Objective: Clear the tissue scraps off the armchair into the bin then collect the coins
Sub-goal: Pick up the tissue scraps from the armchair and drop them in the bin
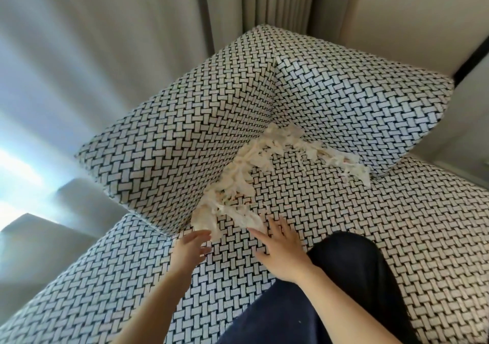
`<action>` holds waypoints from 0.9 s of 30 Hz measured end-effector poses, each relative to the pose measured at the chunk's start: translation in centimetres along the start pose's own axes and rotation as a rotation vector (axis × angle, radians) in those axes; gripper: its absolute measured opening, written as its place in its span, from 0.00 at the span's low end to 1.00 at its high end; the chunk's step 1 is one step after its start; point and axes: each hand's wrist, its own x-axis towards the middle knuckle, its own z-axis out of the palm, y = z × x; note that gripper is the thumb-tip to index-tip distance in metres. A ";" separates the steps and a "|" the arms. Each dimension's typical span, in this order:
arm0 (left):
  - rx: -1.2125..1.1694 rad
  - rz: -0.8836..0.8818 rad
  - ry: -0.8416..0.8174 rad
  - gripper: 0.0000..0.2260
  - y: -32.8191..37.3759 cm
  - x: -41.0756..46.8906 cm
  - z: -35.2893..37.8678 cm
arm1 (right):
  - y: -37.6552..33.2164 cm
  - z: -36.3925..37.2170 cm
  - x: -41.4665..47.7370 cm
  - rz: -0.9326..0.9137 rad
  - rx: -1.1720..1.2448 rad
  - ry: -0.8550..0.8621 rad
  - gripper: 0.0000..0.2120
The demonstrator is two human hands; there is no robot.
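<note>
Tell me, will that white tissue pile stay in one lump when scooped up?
Probably not: the tissue scraps look torn into many loose shreds, so bits may drop. They seem thin and crumpled, likely floppy and light.

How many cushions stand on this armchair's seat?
2: one black-and-white basket-weave fabric cushion at left, another at right, white tissue scraps along their bases. None appears hidden.

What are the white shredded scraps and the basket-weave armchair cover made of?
White shredded scraps: look like thin tissue paper, matte, with torn, crumpled edges.
Black-and-white basket-weave armchair cover: seemingly woven upholstery fabric, matte and nubby, fuzzy edges on the pattern; fibre unclear.
</note>
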 end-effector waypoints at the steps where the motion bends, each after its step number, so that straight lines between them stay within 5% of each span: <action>1: 0.000 -0.003 0.001 0.07 -0.1 0.1 0.1 | 0.1 0.1 0.1 -0.002 -0.025 -0.019 0.27; 7: 0.006 0.009 0.044 0.07 0.0 0.5 0.7 | 0.4 0.2 0.3 -0.020 0.032 0.002 0.28; 17: 0.068 0.186 0.224 0.10 0.0 0.3 2.8 | 0.9 -2.8 -1.4 0.161 1.209 0.499 0.06; 22: 0.230 0.178 0.309 0.13 -0.2 0.7 2.6 | 1.4 -3.4 -2.0 0.256 1.688 0.607 0.06; 27: 0.384 0.077 0.189 0.14 0.1 0.5 2.0 | 1.6 -3.9 -2.5 0.195 1.925 0.603 0.04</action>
